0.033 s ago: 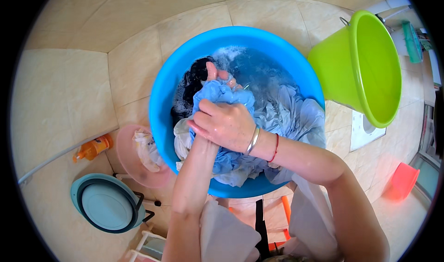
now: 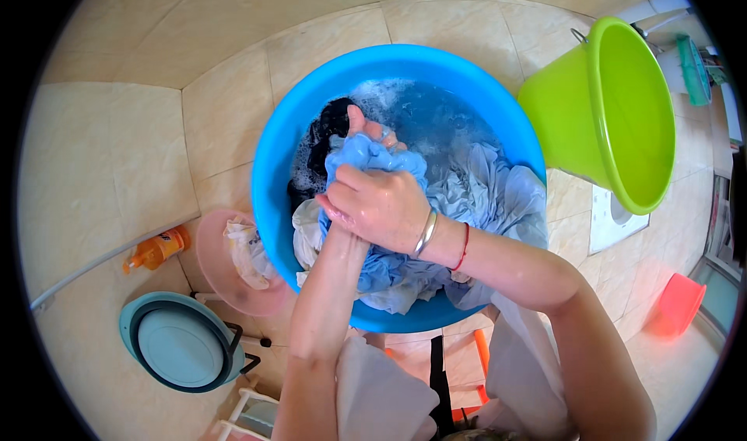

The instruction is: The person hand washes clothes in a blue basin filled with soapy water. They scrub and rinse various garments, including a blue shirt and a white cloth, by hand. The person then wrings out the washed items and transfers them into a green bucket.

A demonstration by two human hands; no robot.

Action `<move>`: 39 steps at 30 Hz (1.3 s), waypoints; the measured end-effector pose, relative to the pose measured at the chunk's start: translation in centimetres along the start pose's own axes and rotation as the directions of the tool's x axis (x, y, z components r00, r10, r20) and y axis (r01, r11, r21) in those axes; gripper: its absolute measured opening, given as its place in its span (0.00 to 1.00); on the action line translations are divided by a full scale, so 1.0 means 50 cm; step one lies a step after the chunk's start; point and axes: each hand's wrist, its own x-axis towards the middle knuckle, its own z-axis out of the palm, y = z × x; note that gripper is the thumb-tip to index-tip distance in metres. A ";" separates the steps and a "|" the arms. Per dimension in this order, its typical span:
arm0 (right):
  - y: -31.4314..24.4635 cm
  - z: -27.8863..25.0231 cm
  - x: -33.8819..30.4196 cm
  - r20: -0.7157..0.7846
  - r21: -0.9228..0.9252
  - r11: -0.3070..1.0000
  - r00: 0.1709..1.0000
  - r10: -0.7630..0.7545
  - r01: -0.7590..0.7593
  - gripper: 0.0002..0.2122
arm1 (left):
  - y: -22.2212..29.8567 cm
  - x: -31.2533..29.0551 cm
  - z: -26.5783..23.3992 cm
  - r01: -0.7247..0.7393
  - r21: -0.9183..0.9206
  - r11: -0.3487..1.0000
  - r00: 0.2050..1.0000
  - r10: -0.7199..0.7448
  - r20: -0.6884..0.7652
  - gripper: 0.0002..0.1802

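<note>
A large blue basin [image 2: 268, 122] holds soapy water and wet laundry. Light blue cloth [image 2: 373, 155] is bunched between my two hands above the water. My left hand [image 2: 373, 128] is under it, palm turned up, with fingers curled at its far side. Across the left wrist lies my right hand [image 2: 381, 208], bent fingers closed over the near part of the cloth. Dark cloth [image 2: 327, 134] floats at the basin's left. Pale blue fabric [image 2: 482, 184] heaps at the right, and a white piece [image 2: 307, 231] lies by my left forearm.
A lime-green bucket [image 2: 564, 106] tilts beside the basin at the right, near a white floor drain [image 2: 611, 219]. Left are a pink basin [image 2: 222, 266] with white cloth, an orange pump bottle [image 2: 159, 248] and a collapsible teal basin [image 2: 179, 348]. A red container [image 2: 677, 305] stands far right.
The bunched light blue cloth has shifted very slightly between my hands. My arms stay in nearly the same place.
</note>
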 end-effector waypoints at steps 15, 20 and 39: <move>0.332 0.071 -0.057 0.050 -0.123 0.777 0.779 0.626 -0.617 0.11 | -0.027 0.027 -0.037 0.082 0.218 0.972 0.835 0.053 -0.548 0.20; 0.315 0.065 -0.094 0.324 -0.253 0.864 0.804 0.499 -0.435 0.18 | 0.023 0.046 -0.179 -0.007 0.476 0.880 0.694 0.347 -0.631 0.19; -0.019 -0.016 -0.029 0.149 0.111 0.992 0.988 0.044 -0.061 0.11 | -0.004 -0.020 0.007 0.048 0.252 0.967 0.971 0.014 -0.240 0.15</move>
